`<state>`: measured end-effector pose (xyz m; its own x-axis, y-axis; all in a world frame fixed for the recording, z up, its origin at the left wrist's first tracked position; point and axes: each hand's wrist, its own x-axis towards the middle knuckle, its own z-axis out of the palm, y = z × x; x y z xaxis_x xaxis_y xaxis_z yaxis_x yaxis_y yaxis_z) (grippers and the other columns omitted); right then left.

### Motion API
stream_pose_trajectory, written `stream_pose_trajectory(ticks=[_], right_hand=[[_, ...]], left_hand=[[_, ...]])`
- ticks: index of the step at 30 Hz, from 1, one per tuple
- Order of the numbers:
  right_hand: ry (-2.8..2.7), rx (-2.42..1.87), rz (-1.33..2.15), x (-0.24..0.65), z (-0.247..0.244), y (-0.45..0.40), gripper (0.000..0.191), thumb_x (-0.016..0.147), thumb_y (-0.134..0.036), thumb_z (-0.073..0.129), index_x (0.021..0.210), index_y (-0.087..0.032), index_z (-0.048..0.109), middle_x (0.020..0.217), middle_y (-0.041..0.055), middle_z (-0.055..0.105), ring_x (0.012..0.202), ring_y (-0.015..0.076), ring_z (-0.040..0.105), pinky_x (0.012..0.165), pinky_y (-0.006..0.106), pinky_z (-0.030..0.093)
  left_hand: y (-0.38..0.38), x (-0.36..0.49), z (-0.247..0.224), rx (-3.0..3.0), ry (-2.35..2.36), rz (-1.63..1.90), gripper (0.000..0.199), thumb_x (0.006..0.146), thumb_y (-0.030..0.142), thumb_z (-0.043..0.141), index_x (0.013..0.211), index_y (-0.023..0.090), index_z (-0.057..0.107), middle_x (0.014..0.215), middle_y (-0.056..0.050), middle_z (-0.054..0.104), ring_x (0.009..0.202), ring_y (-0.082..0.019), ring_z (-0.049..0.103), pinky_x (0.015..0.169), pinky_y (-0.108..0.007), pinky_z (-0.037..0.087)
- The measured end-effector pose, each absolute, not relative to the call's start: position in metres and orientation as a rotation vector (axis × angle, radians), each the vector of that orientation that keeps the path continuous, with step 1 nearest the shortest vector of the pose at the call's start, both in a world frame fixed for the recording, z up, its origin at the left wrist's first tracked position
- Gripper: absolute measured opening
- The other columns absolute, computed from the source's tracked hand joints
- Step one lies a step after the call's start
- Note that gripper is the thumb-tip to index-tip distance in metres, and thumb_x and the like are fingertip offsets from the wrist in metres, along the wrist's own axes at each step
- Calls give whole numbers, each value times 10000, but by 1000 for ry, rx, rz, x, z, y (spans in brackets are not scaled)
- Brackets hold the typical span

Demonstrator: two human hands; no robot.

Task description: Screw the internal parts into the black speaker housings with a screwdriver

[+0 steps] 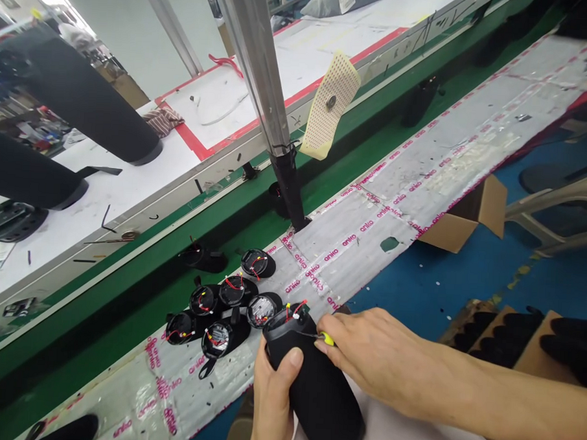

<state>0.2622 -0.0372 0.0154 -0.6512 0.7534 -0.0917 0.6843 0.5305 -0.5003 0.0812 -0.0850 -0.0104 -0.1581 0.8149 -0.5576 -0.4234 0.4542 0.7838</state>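
- My left hand (272, 394) grips a black tube (324, 390) beside the plastic-covered bench (342, 215).
- My right hand (359, 339) pinches a yellow tool (326, 339) at its upper end.
- I see blue floor (407, 286) rightward.

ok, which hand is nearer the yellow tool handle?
Right. The right hand pinches the yellow tool handle itself; the left hand is apart from it, gripping the side of the black cylinder.
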Motion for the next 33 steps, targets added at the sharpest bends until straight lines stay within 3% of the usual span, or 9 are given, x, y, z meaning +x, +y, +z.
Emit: stream_pose_trajectory(ticks=[8,17,22,27,33], right_hand=[[-2647,-1215,753,258,16,-38,122,1046,-215,440,930,-230,476,766,-14,641,595,199,617,551,354,213],[-2676,-1273,421,254,-2,-50,124,1069,-271,383,960,-251,439,660,-42,551,473,207,513,552,378,110],[-2706,-1279,352,252,-10,-52,72,1033,-250,457,962,-246,445,620,-58,497,442,195,465,545,386,81],[-2758,-1115,399,256,-4,-47,70,992,-166,475,951,-217,500,773,4,613,543,185,534,539,365,154],[-2697,-1253,695,254,-4,-41,154,1052,-272,446,965,-208,557,693,-5,618,543,210,587,545,339,299]], left_hand=[[-83,80,-3,457,1380,1133,806,696,465,835,1391,203,521,1189,-128,737,1133,-346,691,957,-409,554],[-87,76,-12,676,1718,1074,806,684,563,820,1345,208,525,1203,-110,701,1122,-327,664,977,-426,513],[-84,78,0,824,1866,981,743,710,495,779,1337,212,498,1228,-102,660,1133,-312,627,987,-448,487],[-82,82,8,915,2023,905,707,702,422,772,1310,208,480,1241,-112,621,1155,-308,601,1022,-455,467],[-81,80,-6,919,2039,914,681,694,435,767,1280,207,505,1202,-112,643,1128,-324,614,1012,-485,467]])
